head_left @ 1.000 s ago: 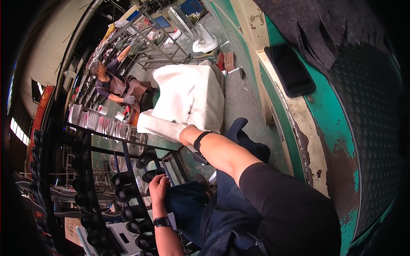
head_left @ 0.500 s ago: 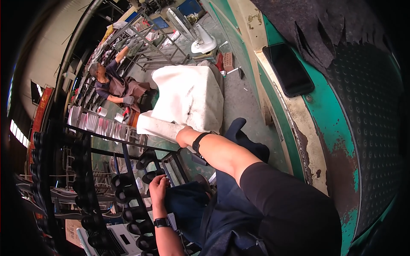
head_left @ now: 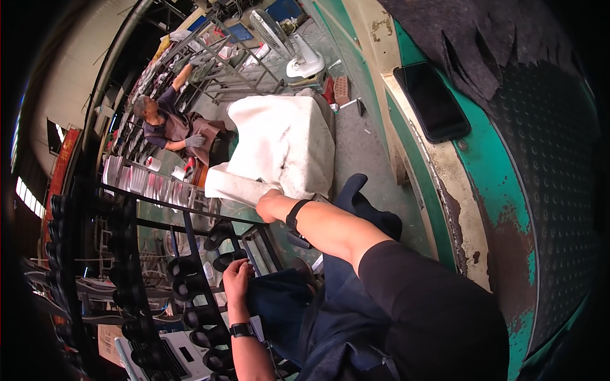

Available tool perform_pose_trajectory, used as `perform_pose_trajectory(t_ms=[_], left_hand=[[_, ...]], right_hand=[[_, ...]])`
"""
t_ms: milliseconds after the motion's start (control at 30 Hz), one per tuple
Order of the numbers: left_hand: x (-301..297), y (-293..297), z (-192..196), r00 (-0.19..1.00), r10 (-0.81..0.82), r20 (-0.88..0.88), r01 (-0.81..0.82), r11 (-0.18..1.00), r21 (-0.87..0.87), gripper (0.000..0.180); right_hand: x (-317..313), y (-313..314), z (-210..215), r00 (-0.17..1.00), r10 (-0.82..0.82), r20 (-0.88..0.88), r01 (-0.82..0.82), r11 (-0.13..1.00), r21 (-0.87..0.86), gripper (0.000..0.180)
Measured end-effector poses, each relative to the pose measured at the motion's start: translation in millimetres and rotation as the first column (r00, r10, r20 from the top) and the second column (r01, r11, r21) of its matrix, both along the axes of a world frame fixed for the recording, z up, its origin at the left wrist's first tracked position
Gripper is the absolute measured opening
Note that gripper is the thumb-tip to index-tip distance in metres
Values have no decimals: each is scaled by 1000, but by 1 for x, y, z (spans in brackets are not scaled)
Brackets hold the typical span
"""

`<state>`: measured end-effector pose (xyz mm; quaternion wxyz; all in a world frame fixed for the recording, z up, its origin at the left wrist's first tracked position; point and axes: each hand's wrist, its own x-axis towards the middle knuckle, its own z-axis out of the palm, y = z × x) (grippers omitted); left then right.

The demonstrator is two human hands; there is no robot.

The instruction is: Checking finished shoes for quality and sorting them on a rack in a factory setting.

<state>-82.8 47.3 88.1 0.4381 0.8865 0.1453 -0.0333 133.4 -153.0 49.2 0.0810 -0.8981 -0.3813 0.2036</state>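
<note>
My right hand [head_left: 270,204], with a black band on its wrist, is stretched out at the near edge of a large white cover [head_left: 283,143]. It overlaps the cover's lower flap; its fingers are hidden, so whether it grips the cloth cannot be told. My left hand [head_left: 236,277], wearing a dark watch [head_left: 241,330], is closed with its fingertips drawn together. Anything within those fingers is too small to make out. That hand is beside a black rack [head_left: 192,247] of dark, rounded, shoe-like pieces [head_left: 184,289], and above my dark blue apron [head_left: 279,305].
On my right stands a worn green machine [head_left: 502,190] bearing a black phone [head_left: 432,101] and a dark studded mat [head_left: 546,140]. Farther off are a white fan [head_left: 305,60], a red brick [head_left: 342,90] and a metal frame rack [head_left: 244,70]. A seated co-worker [head_left: 175,124] reaches toward shelves.
My right hand has shifted slightly left along the cover's edge. The co-worker's lower gloved hand has moved a little. My left hand stays nearly still.
</note>
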Motion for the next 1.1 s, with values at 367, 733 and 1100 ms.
perform_pose_trajectory(t_ms=[367,733,1100], left_hand=[[1,-2,0,1000,-10,-14,10,1000,-9,26],[-6,7,0,1000,16,-8,-16,1000,17,28],[-1,2,-1,1000,-3,12,3,1000,14,28]], right_hand=[[-16,-6,-12,998,58,8,-58,997,45,29],[1,-24,-1,995,-57,-77,54,998,-38,33],[12,-22,16,985,-103,-140,101,995,-25,34]])
